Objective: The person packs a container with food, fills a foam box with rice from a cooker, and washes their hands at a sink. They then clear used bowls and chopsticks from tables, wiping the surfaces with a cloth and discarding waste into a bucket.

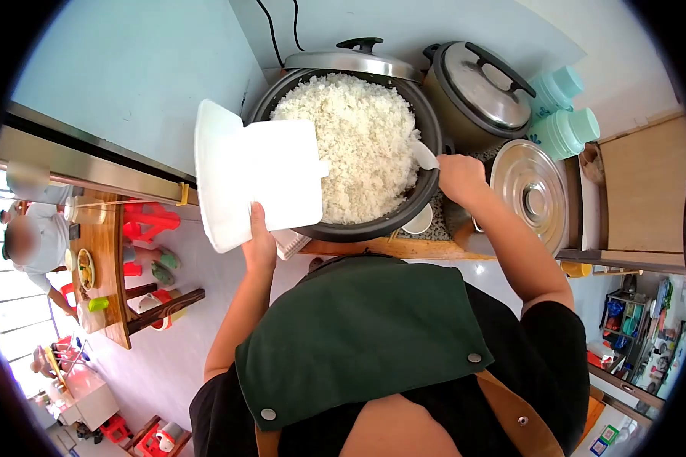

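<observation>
My left hand [260, 245] grips the near edge of an open white foam takeout box [283, 175], thumb on its inside. The box is tilted over the left side of a large dark rice cooker [432, 114] full of cooked white rice [358, 145]. Its inside looks bare where I can see it. My right hand [463, 180] is closed round the handle of a white rice paddle [424, 155] at the cooker's right rim. The paddle's tip reaches into the rice; its handle is hidden in my fist.
The cooker's metal lid [351, 62] leans behind it. To the right stand a second lidded cooker [476, 84], a round-lidded steel pot [530, 190] and stacked turquoise cups [568, 129]. A small white bowl [419, 221] sits near the counter edge. People sit by a wooden table [113, 266] far left.
</observation>
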Demonstrator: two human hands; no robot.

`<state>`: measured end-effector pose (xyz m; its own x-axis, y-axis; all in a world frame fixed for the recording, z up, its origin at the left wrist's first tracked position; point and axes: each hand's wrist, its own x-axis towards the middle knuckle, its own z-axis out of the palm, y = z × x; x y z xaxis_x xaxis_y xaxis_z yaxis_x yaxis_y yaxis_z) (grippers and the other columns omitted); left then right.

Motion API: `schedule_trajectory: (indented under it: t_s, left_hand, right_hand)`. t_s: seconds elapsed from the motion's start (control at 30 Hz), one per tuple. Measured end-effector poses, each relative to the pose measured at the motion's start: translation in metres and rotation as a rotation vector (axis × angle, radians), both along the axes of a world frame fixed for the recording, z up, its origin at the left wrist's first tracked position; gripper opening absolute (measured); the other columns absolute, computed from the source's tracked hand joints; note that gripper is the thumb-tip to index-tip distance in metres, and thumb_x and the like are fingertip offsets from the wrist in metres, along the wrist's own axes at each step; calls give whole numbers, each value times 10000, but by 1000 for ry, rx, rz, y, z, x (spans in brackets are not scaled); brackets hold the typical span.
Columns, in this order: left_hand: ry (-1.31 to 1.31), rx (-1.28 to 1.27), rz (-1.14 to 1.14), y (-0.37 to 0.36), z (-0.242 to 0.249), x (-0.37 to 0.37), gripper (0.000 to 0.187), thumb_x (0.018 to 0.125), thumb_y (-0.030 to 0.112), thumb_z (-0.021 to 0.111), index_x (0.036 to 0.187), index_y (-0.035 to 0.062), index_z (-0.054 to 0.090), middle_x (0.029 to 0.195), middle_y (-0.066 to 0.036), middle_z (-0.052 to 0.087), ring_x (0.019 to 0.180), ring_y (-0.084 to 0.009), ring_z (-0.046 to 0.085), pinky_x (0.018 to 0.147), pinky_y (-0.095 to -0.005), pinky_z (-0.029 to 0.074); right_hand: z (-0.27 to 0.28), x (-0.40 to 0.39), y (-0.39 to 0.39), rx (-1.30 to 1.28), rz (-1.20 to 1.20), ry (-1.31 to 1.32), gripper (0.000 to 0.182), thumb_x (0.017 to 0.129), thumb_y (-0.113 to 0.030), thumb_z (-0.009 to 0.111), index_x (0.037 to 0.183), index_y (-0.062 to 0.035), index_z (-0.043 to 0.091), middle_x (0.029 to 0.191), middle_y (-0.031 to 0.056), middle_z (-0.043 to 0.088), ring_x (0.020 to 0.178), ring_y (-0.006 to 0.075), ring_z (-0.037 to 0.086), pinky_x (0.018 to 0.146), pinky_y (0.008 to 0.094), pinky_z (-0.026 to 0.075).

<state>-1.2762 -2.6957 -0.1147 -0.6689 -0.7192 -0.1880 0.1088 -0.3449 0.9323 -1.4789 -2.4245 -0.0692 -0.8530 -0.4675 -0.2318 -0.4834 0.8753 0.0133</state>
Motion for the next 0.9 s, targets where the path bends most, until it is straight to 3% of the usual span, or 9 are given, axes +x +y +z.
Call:
schedule_trajectory:
  t_s: [0.1, 0.27, 0.37, 0.47, 0.57, 0.7, 0.77, 0.87, 0.9]
  left_hand:
    - [-99, -227, -9, -1, 0, 5, 485, 883, 237, 432, 1232, -73, 299, 1247, -160, 363, 1119, -221, 379, 935, -308, 302]
    - [-148, -114, -51, -7, -2, 7, 507, 883, 244, 436, 1246, -72, 277, 1252, -152, 365, 1124, -214, 382, 928, -306, 316]
    - [-304, -165, -57, -1, 4, -2, 522, 872, 264, 455, 1229, -85, 303, 1234, -159, 388, 1119, -223, 388, 928, -297, 311]
    - [-202, -216, -117, -1, -12, -22, 496, 876, 266, 440, 1200, -95, 334, 1199, -175, 419, 1090, -225, 412, 908, -293, 324]
    - [-250, -373, -186, 3, -25, -42, 507, 877, 266, 434, 1192, -116, 324, 1192, -203, 414, 1097, -236, 404, 905, -294, 322]
    - [-205, -635, -183, 24, -19, -69, 438, 830, 84, 447, 1205, -74, 286, 1092, -196, 435, 1045, -281, 426, 931, -315, 295]
    - [-309, -697, -184, 29, -6, -75, 442, 861, 174, 423, 1202, -75, 292, 1127, -214, 419, 1076, -302, 405, 942, -319, 281]
    - [-151, -73, -261, 29, -7, -83, 643, 879, 473, 304, 1280, -22, 209, 1218, -185, 383, 1131, -271, 388, 946, -387, 313]
    - [-151, -76, -264, 27, -6, -83, 643, 879, 473, 304, 1280, -22, 209, 1218, -185, 383, 1131, -271, 388, 946, -387, 313]
  right_hand:
    - [-19, 1, -11, 203, 11, -184, 188, 746, -137, 467, 774, -73, 642, 824, 159, 614, 752, 312, 597, 654, 389, 476]
    - [-60, 14, -3, -324, -220, -355, 232, 774, -198, 459, 796, -30, 618, 780, 188, 591, 748, 355, 571, 678, 402, 451]
    - [-72, 17, -11, -437, -231, -366, 252, 779, -212, 458, 797, -6, 602, 770, 216, 572, 747, 370, 560, 687, 403, 440]
    - [-82, 18, -15, -599, -342, -423, 263, 787, -213, 448, 805, 5, 595, 783, 232, 558, 756, 372, 554, 686, 404, 433]
    - [-84, 25, -21, -676, -338, -438, 260, 794, -210, 441, 840, -12, 603, 797, 223, 569, 760, 368, 556, 682, 400, 437]
    - [-69, 38, -52, -820, -236, -301, 255, 802, -207, 450, 888, -21, 602, 808, 207, 583, 764, 354, 560, 689, 396, 442]
    - [-36, 50, -79, -633, -136, -227, 264, 812, -186, 447, 996, -40, 568, 863, 175, 591, 795, 324, 564, 699, 383, 449]
    - [-30, 68, -104, -627, 152, 20, 263, 813, -152, 440, 1036, -67, 552, 817, 134, 593, 710, 291, 582, 630, 380, 461]
    - [-25, 69, -103, -630, 150, 21, 263, 813, -152, 440, 1036, -67, 552, 817, 134, 593, 710, 291, 582, 630, 380, 461]
